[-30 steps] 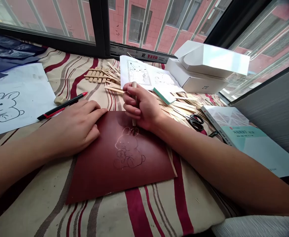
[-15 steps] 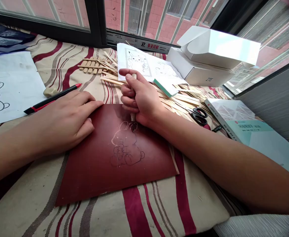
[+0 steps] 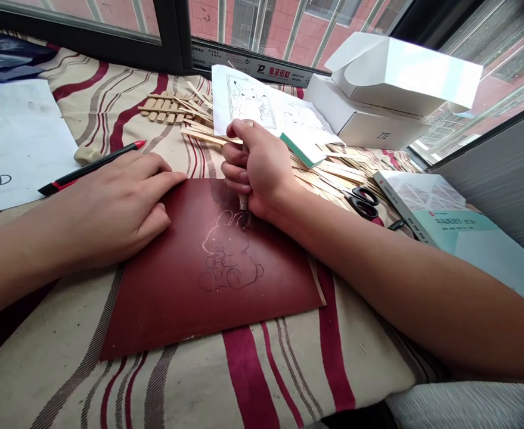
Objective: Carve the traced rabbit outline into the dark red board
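A reddish-brown board point(image 3: 163, 316) lies on the striped cloth, with a rabbit drawing point(image 3: 232, 256) on it in dark lines; the lines at its head and ears show pale. My right hand point(image 3: 262, 167) is closed in a fist around an upright carving tool point(image 3: 243, 202) with a pale wooden handle. The tool's lower end meets the board by the rabbit's ear; its tip is too small to make out. Resting on the board's upper left corner, my left hand point(image 3: 123, 208) holds nothing, its index finger stretched out and the other fingers partly bent.
Beyond my left hand lie a black and red pen point(image 3: 92, 170), an eraser point(image 3: 87, 156) and a sheet with a line drawing point(image 3: 29, 125). Thin wooden strips point(image 3: 333, 176), scissors point(image 3: 363, 202), a book point(image 3: 462, 232), printed drawings point(image 3: 262, 101) and white boxes point(image 3: 378, 122) spread behind and right.
My right thumb has folded down onto the top of the tool's handle, and the fist tilts slightly. The whole view has shifted a little; my left hand stays on the board.
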A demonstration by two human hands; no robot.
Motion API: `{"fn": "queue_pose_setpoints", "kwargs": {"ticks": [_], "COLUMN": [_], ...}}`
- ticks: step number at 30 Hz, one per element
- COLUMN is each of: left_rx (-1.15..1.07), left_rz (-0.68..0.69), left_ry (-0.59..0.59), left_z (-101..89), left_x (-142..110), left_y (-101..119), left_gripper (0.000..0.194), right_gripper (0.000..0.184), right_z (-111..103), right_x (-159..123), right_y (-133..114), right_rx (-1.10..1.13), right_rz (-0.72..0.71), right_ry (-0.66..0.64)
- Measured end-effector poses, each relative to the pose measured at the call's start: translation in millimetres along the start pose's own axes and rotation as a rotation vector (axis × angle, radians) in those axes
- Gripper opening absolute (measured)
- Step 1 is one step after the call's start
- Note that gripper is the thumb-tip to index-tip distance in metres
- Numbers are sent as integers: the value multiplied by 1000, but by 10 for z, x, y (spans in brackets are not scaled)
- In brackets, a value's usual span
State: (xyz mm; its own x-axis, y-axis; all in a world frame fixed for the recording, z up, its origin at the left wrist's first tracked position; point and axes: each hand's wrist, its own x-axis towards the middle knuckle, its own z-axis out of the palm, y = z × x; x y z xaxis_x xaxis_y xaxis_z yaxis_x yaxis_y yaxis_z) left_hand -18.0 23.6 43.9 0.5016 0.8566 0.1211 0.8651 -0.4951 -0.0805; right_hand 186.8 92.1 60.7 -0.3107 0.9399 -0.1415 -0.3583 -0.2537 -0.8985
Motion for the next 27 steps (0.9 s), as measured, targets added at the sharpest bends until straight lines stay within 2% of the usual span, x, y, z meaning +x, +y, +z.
{"fn": "queue_pose_setpoints", "kwargs": {"ticks": [3, 6, 12, 17, 27], "left_rx": [2, 17, 23, 23, 23], "left_rz": [2, 24, 35, 36, 20], "left_ry": [-5, -22, -11, -39, -20], "left_z": [-6, 7, 20, -11, 24], "left_x": [4, 22, 35, 39, 29], "left_y": [-2, -41, -57, -33, -11], "left_gripper": [59, 58, 57, 62, 62], "right_gripper": [44, 47, 47, 42, 45], "right_z": [-13, -8, 1, -18, -24], "right_x": [12, 17, 8, 3, 10], "right_y": [10, 9, 1, -9, -11], "right_rx": [54, 56, 46, 36, 48], "right_rz": [2, 16, 3, 26, 35], "right_ry": [-20, -1, 26, -12, -40]}}
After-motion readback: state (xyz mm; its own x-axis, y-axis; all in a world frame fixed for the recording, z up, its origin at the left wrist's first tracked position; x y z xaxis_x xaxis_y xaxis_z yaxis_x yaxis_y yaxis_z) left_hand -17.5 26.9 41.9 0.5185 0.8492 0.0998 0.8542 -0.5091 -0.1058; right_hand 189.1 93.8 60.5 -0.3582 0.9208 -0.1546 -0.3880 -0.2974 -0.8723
